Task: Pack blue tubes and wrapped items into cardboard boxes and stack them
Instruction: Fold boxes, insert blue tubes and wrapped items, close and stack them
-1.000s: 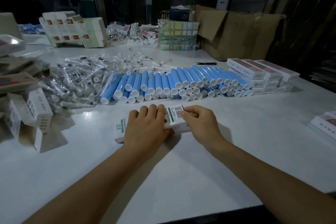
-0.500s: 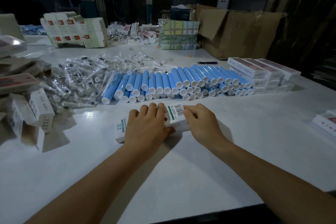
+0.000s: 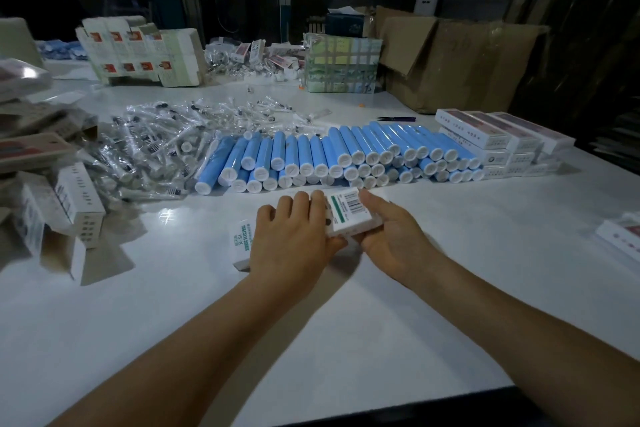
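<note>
A white box (image 3: pixel 346 215) lies on the table (image 3: pixel 450 270) near centre. The left hand (image 3: pixel 294 239) grips its middle from above, fingers curled over it; the right hand (image 3: pixel 391 236) pinches its right end. Blue tubes (image 3: pixel 346 156) lie just beyond, wrapped items (image 3: pixel 166 146) far left, stacked boxes (image 3: pixel 502 146) right.

A white carton (image 3: pixel 346 215) with a barcode label is lying flat on the white table (image 3: pixel 346 305), while blue tubes (image 3: pixel 346 156) with white caps are lying stacked just behind it, wrapped items (image 3: pixel 166 142) heaped leftward, closed boxes (image 3: pixel 502 142) stacked rightward.
</note>
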